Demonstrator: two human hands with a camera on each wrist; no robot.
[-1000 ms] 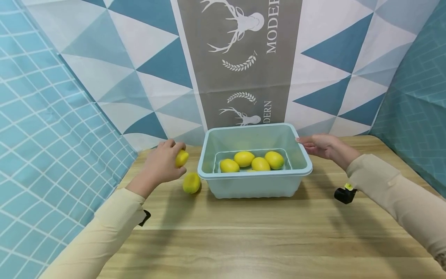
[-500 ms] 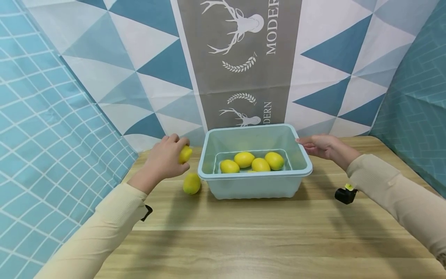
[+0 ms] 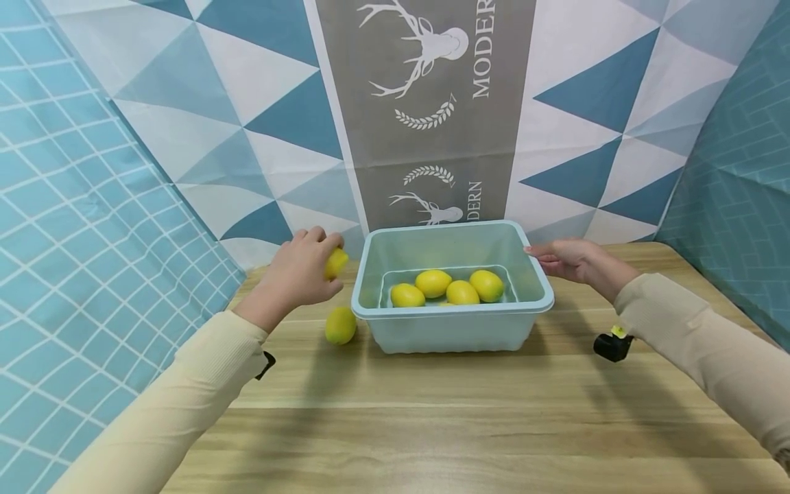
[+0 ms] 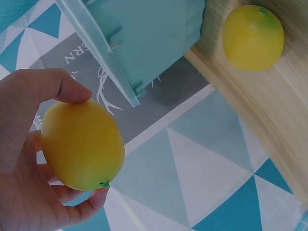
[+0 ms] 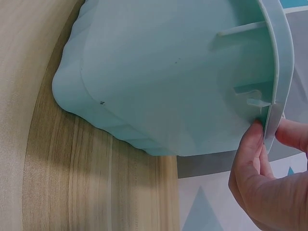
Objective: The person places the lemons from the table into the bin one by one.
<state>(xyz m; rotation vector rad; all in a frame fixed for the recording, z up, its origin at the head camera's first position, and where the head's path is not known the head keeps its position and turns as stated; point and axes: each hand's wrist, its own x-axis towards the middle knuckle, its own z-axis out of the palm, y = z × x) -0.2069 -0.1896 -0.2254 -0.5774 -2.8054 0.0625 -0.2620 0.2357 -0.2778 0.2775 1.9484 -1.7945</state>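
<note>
My left hand [image 3: 302, 269] grips a yellow lemon [image 4: 83, 144] in the air, just left of a pale blue plastic bin [image 3: 452, 329]. In the left wrist view the thumb and curled fingers wrap the fruit, its green stem tip showing. Below that hand a second lemon [image 3: 341, 325] lies on the table beside the bin's left wall. Several lemons [image 3: 462, 293] rest on the bin's floor. My right hand [image 3: 570, 259] pinches the bin's right rim [image 5: 278, 91], thumb on one side and fingers on the other.
The wooden table [image 3: 395, 425] runs along the patterned back cloth [image 3: 426, 103]. Blue tiled cloth [image 3: 92, 226] hangs at the left, and teal cloth [image 3: 734, 178] at the right. A black wrist device [image 3: 612, 346] sits under the right sleeve.
My left hand has risen and shifted right with its lemon, toward the bin's left rim. The right hand and the bin hold still.
</note>
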